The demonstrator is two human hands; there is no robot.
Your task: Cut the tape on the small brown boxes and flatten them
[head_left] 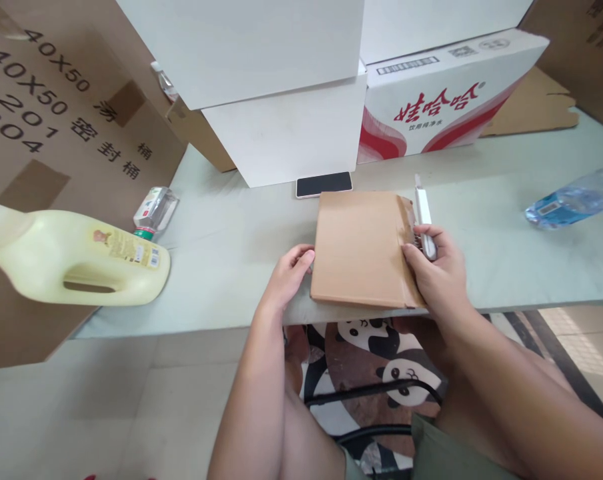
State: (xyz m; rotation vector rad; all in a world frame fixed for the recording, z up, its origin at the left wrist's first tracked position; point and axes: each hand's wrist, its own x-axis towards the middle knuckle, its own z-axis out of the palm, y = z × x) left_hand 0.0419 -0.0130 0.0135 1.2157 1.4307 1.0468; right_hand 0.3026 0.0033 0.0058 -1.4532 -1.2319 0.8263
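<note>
A flat brown cardboard box (361, 247) lies near the front edge of the table, its right side torn and a little ragged. My left hand (290, 272) grips the box's left edge, thumb bent over the curled fingers; the fingertips are partly hidden. At the right edge, my right hand (441, 270) has its thumb on the cardboard. Within that hand's fingers is a white utility knife (423, 220), blade end pointing away from me. Just beyond the box lies a black-screened phone (324, 185).
At left, a pale yellow jug (81, 257) lies beside a small clear bottle (155, 210) and a big printed carton (56, 133). White boxes (286, 130) and a red-and-white carton (446, 97) stand behind. A water bottle (571, 200) lies at right.
</note>
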